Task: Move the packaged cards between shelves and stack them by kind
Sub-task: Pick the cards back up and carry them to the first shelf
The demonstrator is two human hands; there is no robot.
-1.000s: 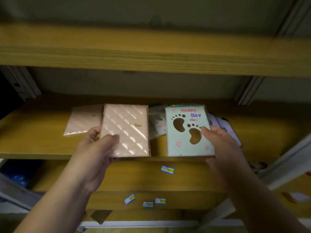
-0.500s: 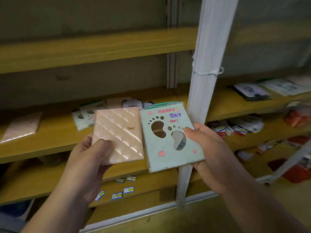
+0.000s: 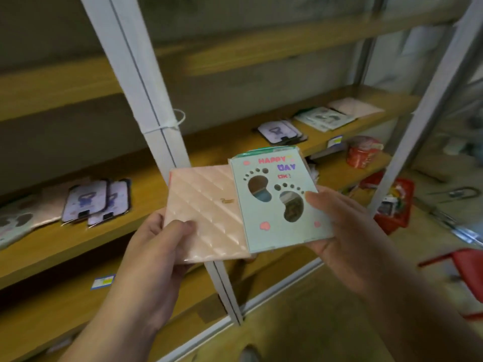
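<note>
The left hand (image 3: pixel 156 246) grips a pink quilted card (image 3: pixel 203 212) at frame centre. The right hand (image 3: pixel 337 226) holds the footprint card (image 3: pixel 274 202), overlapping its right edge.

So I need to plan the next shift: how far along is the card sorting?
Partly done. The right shelf already holds separate piles: pink cards, pale green cards and purple cards. In hand: left hand holds a pink quilted card, right hand a footprint card. Left: purple cards and others remain on the left shelf.
</note>
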